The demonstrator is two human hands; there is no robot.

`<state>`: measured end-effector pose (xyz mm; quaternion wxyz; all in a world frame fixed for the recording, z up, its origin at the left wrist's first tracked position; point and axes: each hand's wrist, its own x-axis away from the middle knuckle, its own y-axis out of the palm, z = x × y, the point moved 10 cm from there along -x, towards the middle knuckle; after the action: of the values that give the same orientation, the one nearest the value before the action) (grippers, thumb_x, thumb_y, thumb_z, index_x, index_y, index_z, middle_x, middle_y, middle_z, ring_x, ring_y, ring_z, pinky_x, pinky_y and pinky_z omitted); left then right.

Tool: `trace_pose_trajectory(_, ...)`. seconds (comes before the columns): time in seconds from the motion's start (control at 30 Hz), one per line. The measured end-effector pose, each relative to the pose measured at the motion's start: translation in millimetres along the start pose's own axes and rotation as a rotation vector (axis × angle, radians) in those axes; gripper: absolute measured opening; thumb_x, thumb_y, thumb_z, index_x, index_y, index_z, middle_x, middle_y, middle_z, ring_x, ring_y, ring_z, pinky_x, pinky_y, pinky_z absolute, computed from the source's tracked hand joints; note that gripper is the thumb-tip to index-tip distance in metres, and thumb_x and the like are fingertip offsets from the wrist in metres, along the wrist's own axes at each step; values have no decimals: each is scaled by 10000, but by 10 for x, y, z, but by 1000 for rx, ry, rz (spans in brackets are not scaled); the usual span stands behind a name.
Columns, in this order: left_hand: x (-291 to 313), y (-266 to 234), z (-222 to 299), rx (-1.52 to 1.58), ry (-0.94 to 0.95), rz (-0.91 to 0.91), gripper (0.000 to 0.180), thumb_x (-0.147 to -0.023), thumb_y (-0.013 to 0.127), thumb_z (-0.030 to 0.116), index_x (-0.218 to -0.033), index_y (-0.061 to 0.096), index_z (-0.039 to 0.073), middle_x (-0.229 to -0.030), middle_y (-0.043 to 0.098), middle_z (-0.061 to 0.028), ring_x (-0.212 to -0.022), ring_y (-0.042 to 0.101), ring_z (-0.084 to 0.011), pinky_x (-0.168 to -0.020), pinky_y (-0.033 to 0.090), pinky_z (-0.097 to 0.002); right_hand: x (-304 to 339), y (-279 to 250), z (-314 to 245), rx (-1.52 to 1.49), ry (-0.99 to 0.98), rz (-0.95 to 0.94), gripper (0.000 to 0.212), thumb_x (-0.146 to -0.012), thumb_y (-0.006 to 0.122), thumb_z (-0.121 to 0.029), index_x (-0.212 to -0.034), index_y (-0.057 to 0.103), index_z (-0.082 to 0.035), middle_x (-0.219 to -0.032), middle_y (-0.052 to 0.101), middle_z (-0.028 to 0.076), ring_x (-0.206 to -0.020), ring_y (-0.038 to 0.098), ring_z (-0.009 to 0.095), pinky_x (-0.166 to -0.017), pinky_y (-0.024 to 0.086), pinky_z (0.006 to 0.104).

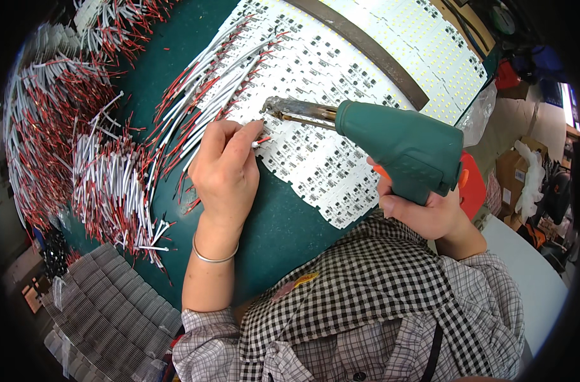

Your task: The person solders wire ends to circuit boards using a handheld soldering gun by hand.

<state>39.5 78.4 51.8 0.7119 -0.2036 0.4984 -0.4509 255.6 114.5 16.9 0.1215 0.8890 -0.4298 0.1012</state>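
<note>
One slip of the soldering gun (401, 141), clamped in the right hand (427, 215), could burn the left hand (225, 164): fingertips (254, 130) together, metal tip (271, 106) just beyond.

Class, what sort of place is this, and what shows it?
Probably an electronics assembly workshop: a green soldering gun in the right hand, white circuit-board panels on a green workbench, and piles of red and white wires beside them.

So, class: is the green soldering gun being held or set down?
Held. The right hand grips the green soldering gun by its handle, and the metal tip points left over the white boards.
</note>
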Motion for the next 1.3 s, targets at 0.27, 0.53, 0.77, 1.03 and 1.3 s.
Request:
trace_pose_trajectory(0.27, 4, -3, -17, -3, -20, -1, 345, -605, 645, -121, -883, 699, 76, -748, 577, -54, -609, 587, -183, -516, 473, -297, -26, 62, -83, 125, -209, -111, 332, -748, 654, 101, -1041, 530, 4, -866, 614, 36, -791, 600, 101, -720, 509, 250)
trace_pose_trajectory(0.53, 3, 15, -56, 23, -71, -31, 366, -617, 610, -145, -898, 717, 62, -762, 592, -74, -622, 578, -182, -547, 468, -276, -30, 46, -20, 71, -61, -28, 291, -747, 668, 73, -1003, 550, -1, -855, 608, 34, -772, 594, 106, -698, 499, 250)
trace_pose_trajectory(0.77, 7, 15, -62, 14, -79, -29, 363, -618, 617, -148, -896, 717, 62, -760, 590, -72, -622, 578, -180, -553, 469, -271, -37, 66, -116, 275, -162, -51, 257, -750, 677, 46, -981, 574, 1, -850, 608, 46, -775, 585, 106, -697, 487, 251)
trace_pose_trajectory(1.03, 14, 18, -45, 20, -39, -6, 343, -602, 651, -122, -882, 685, 71, -757, 576, -55, -599, 585, -186, -517, 475, -298, -22, -56, -145, 0, -87, -6, 524, -762, 628, 39, -1247, 434, 78, -1230, 503, 214, -697, 584, 171, -517, 534, 259)
trace_pose_trajectory(1.3, 6, 66, -187, 169, -80, -53, 288, -652, 657, -147, -862, 705, 43, -766, 597, -77, -647, 586, -168, -560, 460, -263, 80, -118, -102, -62, -85, 15, 556, -774, 654, 11, -1270, 413, 79, -1237, 509, 219, -659, 583, 171, -503, 524, 256)
